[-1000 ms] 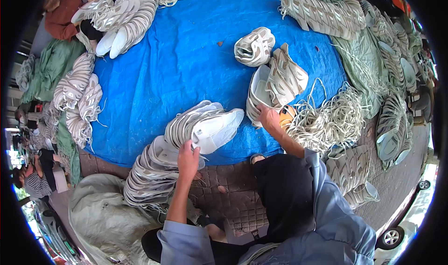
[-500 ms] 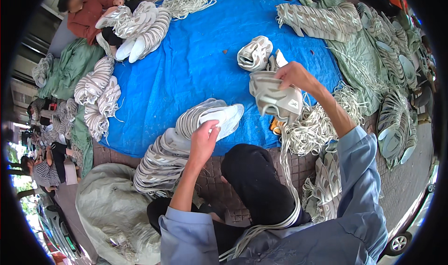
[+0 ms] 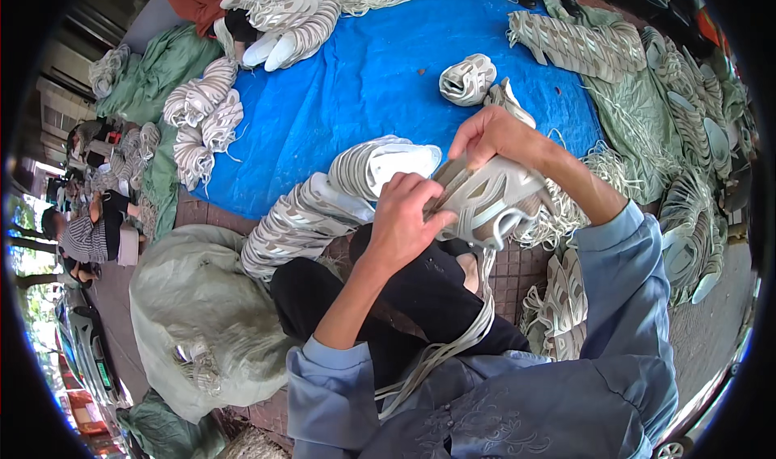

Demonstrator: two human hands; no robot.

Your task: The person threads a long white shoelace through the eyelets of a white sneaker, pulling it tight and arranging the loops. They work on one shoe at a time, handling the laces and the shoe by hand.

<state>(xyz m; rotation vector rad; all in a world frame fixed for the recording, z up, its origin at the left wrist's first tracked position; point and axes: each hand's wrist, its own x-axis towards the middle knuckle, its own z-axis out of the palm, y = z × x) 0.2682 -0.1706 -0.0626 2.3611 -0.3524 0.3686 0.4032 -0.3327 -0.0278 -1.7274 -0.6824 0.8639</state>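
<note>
Both hands are on a beige and white shoe upper (image 3: 493,196) above my knees. My right hand (image 3: 505,142) grips its top edge, thumb and fingers closed. My left hand (image 3: 402,221) pinches its near left edge. Just beyond my left hand is a long row of nested shoe uppers (image 3: 299,221), a white lining showing at its right end. White laces (image 3: 481,322) hang below the held upper and run across my lap. Farther off, a rolled bundle of uppers (image 3: 467,80) lies beside another loose upper (image 3: 511,102), partly hidden by my right hand.
A blue tarp (image 3: 372,79) spreads ahead, with more bundled uppers (image 3: 198,107) at its left. A heap of laces (image 3: 558,216) lies right of my hands. A pale sack (image 3: 210,313) sits at my left. Across the tarp sits a person in a rust-red top (image 3: 198,2).
My left hand has left the row of uppers and taken hold of the upper in my right hand. The right hand has brought that upper nearer. The view has shifted.
</note>
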